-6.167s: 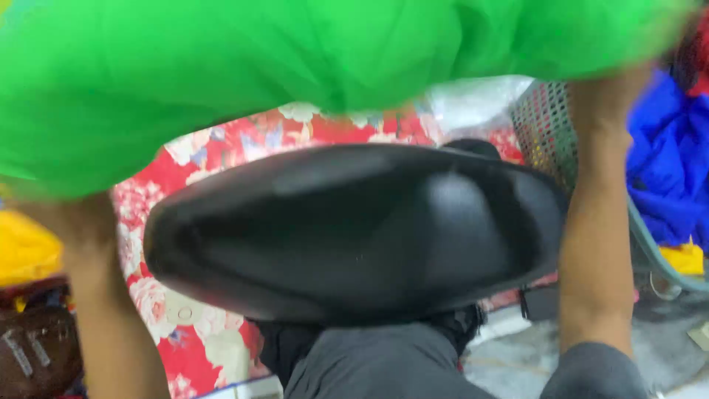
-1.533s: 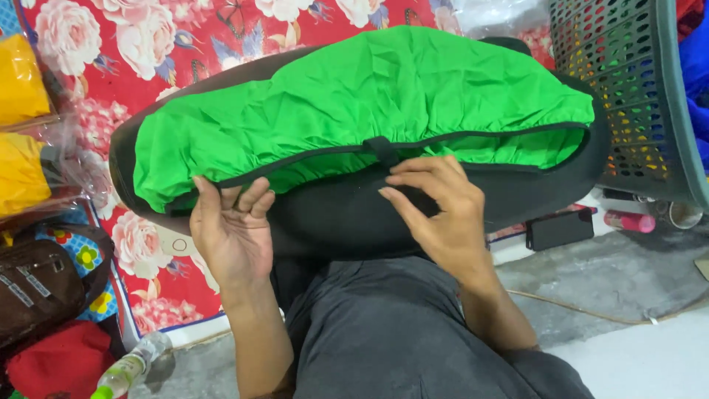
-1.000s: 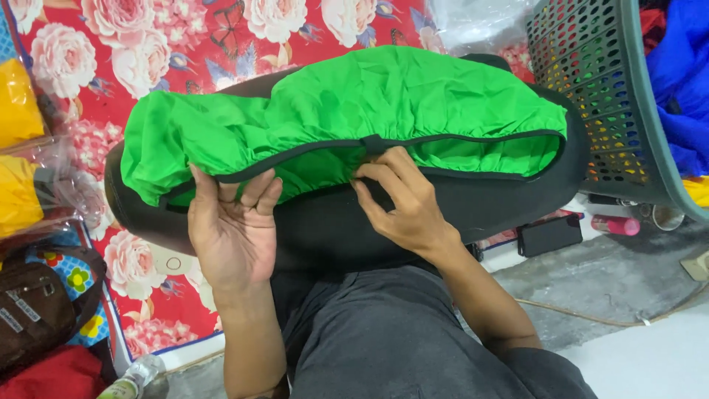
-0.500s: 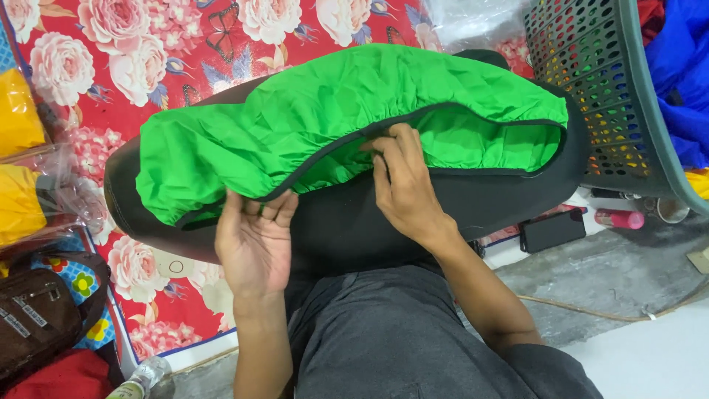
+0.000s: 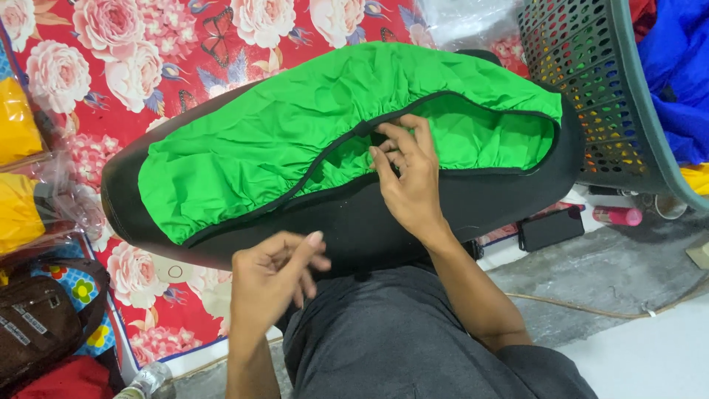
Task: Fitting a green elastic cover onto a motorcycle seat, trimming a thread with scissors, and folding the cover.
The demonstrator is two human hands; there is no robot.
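Note:
A long black padded seat (image 5: 458,210) lies across my lap, partly wrapped in a bright green fabric cover (image 5: 281,133) with a black elastic hem. My right hand (image 5: 406,177) rests on the seat's middle, its fingers pinching the cover's gathered hem. My left hand (image 5: 273,281) hovers just off the near edge of the seat, fingers loosely curled and holding nothing. The cover reaches the left and far side of the seat; the near black side shows bare.
A red floral mat (image 5: 148,52) lies under the seat. A grey perforated basket (image 5: 591,81) with blue cloth (image 5: 679,74) stands at right. Yellow packets (image 5: 18,207) and a brown bag (image 5: 37,325) sit at left. A black phone (image 5: 550,227) and pink tube (image 5: 617,216) lie on the floor.
The cover went from held up in the air to stretched over the seat. My left hand has come off the hem and drawn back toward me; my right hand moved further up the hem.

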